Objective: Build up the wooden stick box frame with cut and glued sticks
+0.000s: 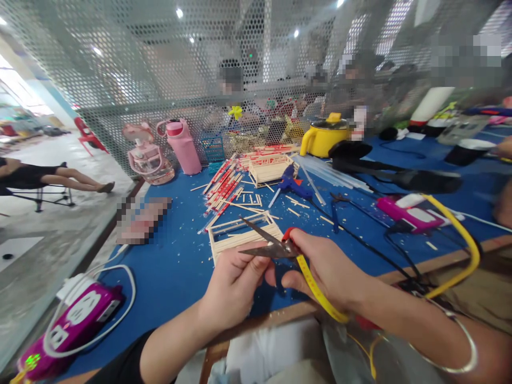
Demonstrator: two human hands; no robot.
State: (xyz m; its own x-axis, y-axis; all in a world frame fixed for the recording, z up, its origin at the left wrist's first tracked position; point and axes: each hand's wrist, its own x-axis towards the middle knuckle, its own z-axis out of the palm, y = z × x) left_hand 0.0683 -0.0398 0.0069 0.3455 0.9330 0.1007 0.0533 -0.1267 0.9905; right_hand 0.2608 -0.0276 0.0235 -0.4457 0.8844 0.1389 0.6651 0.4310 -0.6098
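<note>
Scissors (288, 247): held in right hand (332, 266), blades (258, 231) parted over pinched left hand (234, 285), contents not discernible. Keep fingertips (260, 264) clear before closing.

There is room to pass over the blue tabletop (172, 272) left of the wooden-stick frame (240, 241); beyond, red-and-white stick packs (226, 186) and the blue glue gun (295, 185) block the way.
</note>
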